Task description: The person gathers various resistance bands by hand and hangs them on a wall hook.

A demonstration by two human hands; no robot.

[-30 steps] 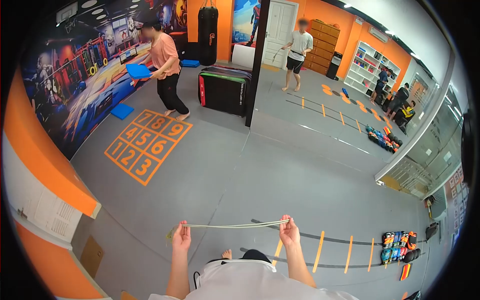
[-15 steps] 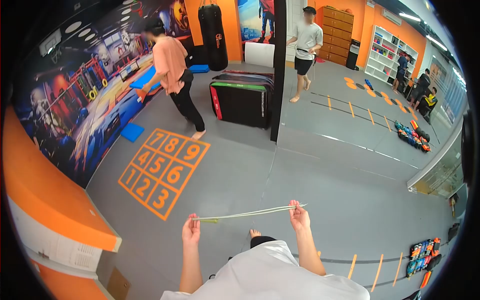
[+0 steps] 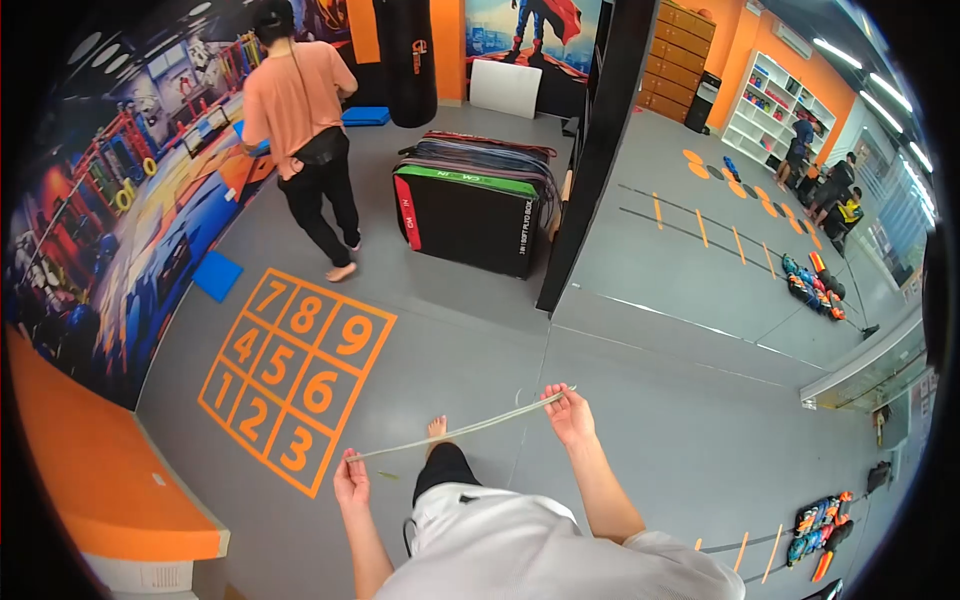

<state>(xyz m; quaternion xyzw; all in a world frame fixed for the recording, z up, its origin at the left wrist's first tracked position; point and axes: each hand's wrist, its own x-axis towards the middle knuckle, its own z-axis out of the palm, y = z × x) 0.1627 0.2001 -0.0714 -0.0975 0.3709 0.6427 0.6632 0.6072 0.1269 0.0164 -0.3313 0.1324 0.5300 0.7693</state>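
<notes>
A thin pale-green cord [image 3: 455, 433] stretches between my two hands, sagging slightly. My left hand [image 3: 351, 480] pinches its left end, below and right of the orange number grid [image 3: 297, 380]. Higher up and to the right, my right hand [image 3: 569, 415] is closed on the other end, with a short tip sticking out past the fingers. Beneath the cord, a bare foot [image 3: 437, 427] rests on the grey floor [image 3: 480, 350].
A person [image 3: 300, 120] in an orange shirt stands beyond the grid. A black plyo box [image 3: 470, 215] stands by a dark pillar [image 3: 590, 170], with a mirror to its right. At left are an orange ledge [image 3: 100, 450] and a blue mat [image 3: 217, 275].
My view has shifted forward, and the cord and both hands appear further left. One foot shows further forward. The person in orange has turned away and stands more upright.
</notes>
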